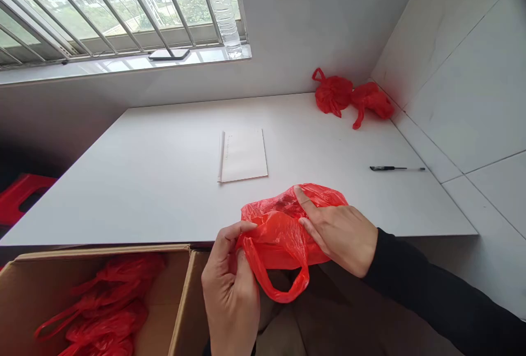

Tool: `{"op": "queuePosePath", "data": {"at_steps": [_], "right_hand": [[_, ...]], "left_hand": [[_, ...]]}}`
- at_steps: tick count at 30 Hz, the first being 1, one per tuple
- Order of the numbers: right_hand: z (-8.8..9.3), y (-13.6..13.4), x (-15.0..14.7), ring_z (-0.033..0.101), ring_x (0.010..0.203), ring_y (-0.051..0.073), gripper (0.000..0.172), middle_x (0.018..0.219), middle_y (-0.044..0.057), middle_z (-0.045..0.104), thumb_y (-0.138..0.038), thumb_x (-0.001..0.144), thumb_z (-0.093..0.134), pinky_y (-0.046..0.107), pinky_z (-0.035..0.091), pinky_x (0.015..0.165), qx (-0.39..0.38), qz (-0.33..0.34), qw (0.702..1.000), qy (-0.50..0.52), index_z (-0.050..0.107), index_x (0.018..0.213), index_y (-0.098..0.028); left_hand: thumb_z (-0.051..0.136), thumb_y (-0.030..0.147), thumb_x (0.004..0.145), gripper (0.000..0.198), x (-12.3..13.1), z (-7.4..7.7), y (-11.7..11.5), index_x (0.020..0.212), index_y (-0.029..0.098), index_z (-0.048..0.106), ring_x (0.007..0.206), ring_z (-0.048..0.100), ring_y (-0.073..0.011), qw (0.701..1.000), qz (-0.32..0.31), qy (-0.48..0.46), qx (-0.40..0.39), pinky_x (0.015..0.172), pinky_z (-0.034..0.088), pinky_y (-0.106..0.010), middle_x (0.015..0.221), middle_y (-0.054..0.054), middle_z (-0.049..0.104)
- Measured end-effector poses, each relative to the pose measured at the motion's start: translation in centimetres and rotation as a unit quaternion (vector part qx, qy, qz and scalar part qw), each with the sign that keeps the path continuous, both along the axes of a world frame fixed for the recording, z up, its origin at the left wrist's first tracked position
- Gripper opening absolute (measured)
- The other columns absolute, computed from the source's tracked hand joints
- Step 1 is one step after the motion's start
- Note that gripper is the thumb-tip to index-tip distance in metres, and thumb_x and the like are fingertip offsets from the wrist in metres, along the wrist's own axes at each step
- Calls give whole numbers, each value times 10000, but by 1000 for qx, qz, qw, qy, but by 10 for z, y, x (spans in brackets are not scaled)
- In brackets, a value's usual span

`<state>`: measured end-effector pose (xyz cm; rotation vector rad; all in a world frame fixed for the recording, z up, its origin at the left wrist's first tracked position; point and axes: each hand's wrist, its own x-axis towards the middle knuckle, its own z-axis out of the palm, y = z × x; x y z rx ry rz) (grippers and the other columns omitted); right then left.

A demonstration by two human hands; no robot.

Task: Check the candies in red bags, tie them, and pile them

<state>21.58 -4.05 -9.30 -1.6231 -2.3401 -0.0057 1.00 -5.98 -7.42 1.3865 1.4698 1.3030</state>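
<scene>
A crumpled red plastic bag [279,235] lies at the near edge of the white table [164,181], with one handle loop hanging over the edge. My left hand [230,285] pinches the bag's left edge between thumb and fingers. My right hand [337,230] rests on top of the bag, its fingers pressing the plastic down.
An open cardboard box [181,296] at the lower left holds several red bags [107,306]. Two knotted red bags [349,96] lie at the far right corner by the tiled wall. A white booklet [243,155] and a black pen [394,168] lie on the table. A water bottle [224,11] and a phone [169,53] sit on the windowsill.
</scene>
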Motion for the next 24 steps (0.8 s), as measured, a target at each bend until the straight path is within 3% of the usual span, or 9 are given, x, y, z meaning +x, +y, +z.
{"op": "queuePosePath", "data": {"at_steps": [2,5,8,10,13,15,18,21,24], "right_hand": [[-3,3,1,429,392,176,521,599,-18,566,-217,973,436,308,238,400,18,-12,1000,13,410,1492,-183],[0,5,0,484,436,166,754,924,52,707,-191,940,485,308,318,410,35,-39,998,34,147,1614,-196],[7,4,-2,519,468,154,644,1127,83,699,-176,935,513,312,350,426,18,-51,997,56,293,1540,-202],[8,4,-3,556,504,158,376,1046,60,703,-135,937,504,306,333,437,-24,-33,998,50,509,1309,-193],[3,5,-4,614,565,184,99,811,23,684,-118,942,527,307,291,469,-110,16,994,-9,580,962,-200],[-1,6,-6,642,592,209,26,752,20,670,-192,949,590,307,270,485,-143,8,989,-48,579,926,-200],[-5,11,-10,682,645,239,176,844,51,686,-296,934,659,303,271,496,-154,-42,984,-80,590,1042,-175],[-4,16,-15,699,680,247,306,963,84,685,-261,915,670,316,294,496,-164,-59,980,-101,571,1173,-130],[-2,17,-14,698,703,228,139,956,76,682,-157,940,568,328,313,502,-159,-58,981,-98,605,1073,-137]], "left_hand": [[552,210,917,186,-1,-2,0,1023,266,694,858,699,-165,1000,-1,17,11,745,565,-241,982,-3,731],[498,159,897,233,-3,-2,0,983,261,690,838,681,-146,997,-30,59,35,757,555,-225,944,9,714],[594,153,810,183,2,2,0,962,249,630,731,646,-142,991,-69,105,38,659,533,-219,866,21,682],[699,209,792,197,7,6,1,957,246,598,624,583,-131,991,-81,106,13,588,497,-220,767,42,641],[647,355,908,187,12,8,5,794,219,587,540,452,-119,997,-43,65,-12,517,414,-227,609,46,521],[548,383,973,349,11,6,10,674,203,547,560,422,-123,999,-1,34,4,515,383,-234,598,26,482],[554,354,973,315,7,2,15,701,195,574,678,513,-136,999,4,-19,31,602,435,-233,744,1,564],[619,282,927,49,1,5,14,941,236,627,797,596,-156,996,-62,-58,14,670,490,-243,954,-12,635],[650,146,841,132,-7,17,11,918,238,593,760,570,-156,980,-197,12,9,635,467,-243,870,-2,610]]}}
